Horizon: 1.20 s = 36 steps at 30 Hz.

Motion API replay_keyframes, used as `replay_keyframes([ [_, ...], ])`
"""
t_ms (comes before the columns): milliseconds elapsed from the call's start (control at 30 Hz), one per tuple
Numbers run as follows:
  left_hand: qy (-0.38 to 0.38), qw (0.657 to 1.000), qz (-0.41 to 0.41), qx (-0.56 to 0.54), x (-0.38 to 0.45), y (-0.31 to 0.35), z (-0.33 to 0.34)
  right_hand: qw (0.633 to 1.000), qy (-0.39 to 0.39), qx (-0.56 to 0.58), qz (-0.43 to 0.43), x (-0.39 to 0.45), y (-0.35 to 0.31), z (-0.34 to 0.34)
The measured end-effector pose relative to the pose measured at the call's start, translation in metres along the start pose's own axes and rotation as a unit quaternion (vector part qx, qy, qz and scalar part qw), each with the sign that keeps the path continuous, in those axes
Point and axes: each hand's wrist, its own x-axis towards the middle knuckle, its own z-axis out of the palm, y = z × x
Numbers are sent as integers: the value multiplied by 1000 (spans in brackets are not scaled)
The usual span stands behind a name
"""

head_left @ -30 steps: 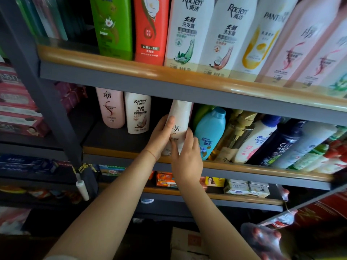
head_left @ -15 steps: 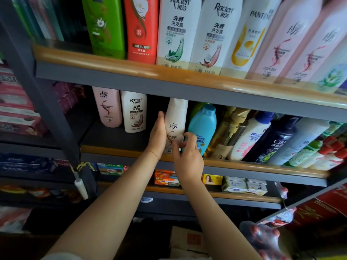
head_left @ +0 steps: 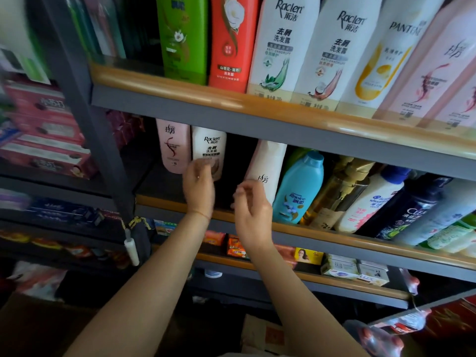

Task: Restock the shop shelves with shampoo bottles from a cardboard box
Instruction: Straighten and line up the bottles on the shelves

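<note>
Both hands have let go of the pale shampoo bottle (head_left: 268, 166), now leaning on the middle shelf (head_left: 334, 234) beside the blue bottle (head_left: 300, 186); left hand (head_left: 199, 188) and right hand (head_left: 253, 210) hang loosely curled, empty; this bottle looks stocked.

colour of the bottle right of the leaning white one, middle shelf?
Turquoise bottle, blue cap; head view.
</note>
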Motion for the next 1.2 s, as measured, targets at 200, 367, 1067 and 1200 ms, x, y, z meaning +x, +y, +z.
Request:
replay_keyframes([
  [200,-49,996,21,70,28,0,-17,957,-55,165,232,44,-19,53],
  [367,-98,992,-4,75,40,-2,-16,956,-52,93,273,92,-4,81],
  [1067,-119,990,13,78,77,-5,-6,955,-57,125,263,111,14,101],
  [1200,-124,986,-5,113,78,-13,-8,955,-58,132,257,104,14,97],
])
